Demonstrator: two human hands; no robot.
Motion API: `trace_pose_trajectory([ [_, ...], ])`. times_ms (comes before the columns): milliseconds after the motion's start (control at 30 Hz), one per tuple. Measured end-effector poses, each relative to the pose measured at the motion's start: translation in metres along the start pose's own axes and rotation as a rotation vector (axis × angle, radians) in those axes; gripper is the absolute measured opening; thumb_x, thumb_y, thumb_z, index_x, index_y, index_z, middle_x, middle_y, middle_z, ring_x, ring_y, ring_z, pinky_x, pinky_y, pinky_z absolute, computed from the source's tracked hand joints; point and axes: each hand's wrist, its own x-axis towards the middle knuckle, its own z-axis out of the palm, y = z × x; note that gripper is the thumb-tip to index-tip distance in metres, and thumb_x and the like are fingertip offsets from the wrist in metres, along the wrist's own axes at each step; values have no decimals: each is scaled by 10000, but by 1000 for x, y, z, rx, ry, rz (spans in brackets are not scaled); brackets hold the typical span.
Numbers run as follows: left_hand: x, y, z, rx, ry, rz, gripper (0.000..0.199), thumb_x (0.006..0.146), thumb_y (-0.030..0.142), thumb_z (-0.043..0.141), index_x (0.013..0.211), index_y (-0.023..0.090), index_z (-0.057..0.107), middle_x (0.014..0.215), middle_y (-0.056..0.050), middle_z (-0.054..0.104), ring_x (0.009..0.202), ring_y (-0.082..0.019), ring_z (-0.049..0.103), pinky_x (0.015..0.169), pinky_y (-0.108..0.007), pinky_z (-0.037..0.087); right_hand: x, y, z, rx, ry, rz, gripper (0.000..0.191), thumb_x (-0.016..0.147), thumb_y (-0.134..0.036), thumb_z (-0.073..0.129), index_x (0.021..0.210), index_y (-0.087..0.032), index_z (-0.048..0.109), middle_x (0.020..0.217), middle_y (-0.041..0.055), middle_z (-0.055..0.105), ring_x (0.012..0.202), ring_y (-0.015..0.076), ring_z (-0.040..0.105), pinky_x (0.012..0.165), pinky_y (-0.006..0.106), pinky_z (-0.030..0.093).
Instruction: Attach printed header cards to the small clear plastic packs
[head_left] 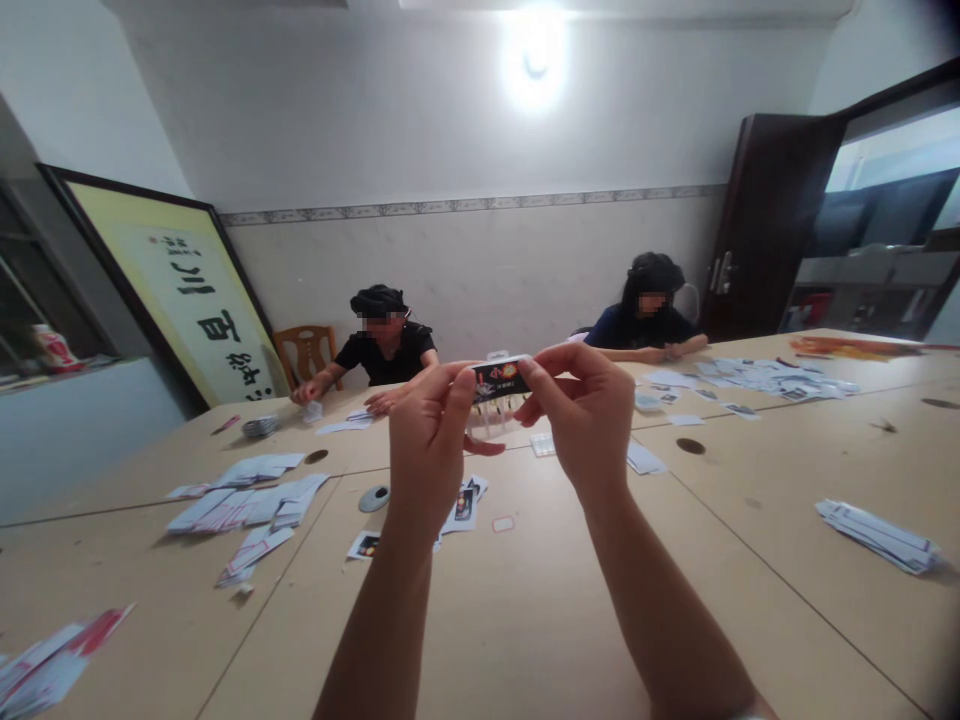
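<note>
At twelve o'clock, the left hand [433, 415] and right hand [589, 405] pinch opposite ends of a clear plastic pack with a black printed label [495, 382], thumbs pressed on it, above the bench [555, 620]. A bundle of folded white papers [876, 537] lies at two o'clock; farther off, at eleven, sits a person in black [405, 358].

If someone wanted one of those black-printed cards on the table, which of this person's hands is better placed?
Probably the left hand: the printed cards appear nearer to it than to the right hand. Both hands hold the clear black-labelled pack, though.
</note>
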Motion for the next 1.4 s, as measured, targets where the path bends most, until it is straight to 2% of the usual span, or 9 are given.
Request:
trace_pose_trajectory([
  [400, -4, 7, 2, 24, 12, 20, 456, 880, 573, 679, 1034, 151, 756, 896, -66, 688, 624, -154, 686, 415, -228, 613, -5, -12, 1, -4, 27, 35, 198, 790, -268, 760, 669, -204, 617, 520, -69, 628, 393, 120, 656, 378, 202, 446],
  [667, -7, 12, 8, 14, 76, 42, 367, 883, 518, 679, 920, 159, 748, 797, -37, 670, 561, -119, 629, 372, -177, 552, -6, -13, -1, 15, 16, 22, 205, 767, -271, 752, 646, -211, 598, 497, -74, 612, 369, 123, 642, 344, 193, 441],
  [900, -8, 11, 8, 14, 121, 17, 373, 863, 528, 700, 886, 158, 749, 744, -20, 653, 501, -97, 580, 325, -165, 521, -9, -19, 1, 4, 20, 60, 202, 748, -220, 740, 632, -215, 574, 511, -78, 606, 368, 115, 638, 352, 191, 432],
  [1267, -7, 11, 7, 11, 91, 22, 378, 863, 531, 700, 881, 157, 746, 749, -23, 661, 493, -100, 610, 319, -162, 519, -9, -18, 1, -2, 22, 62, 210, 760, -202, 724, 630, -214, 560, 495, -81, 588, 373, 120, 642, 362, 199, 435],
  [1400, -5, 8, 7, -12, 82, 38, 384, 857, 533, 709, 865, 151, 749, 716, -12, 640, 447, -85, 569, 298, -171, 514, -8, -19, 0, 28, 2, 90, 233, 756, -213, 740, 621, -212, 550, 491, -73, 603, 372, 122, 644, 351, 191, 428],
])
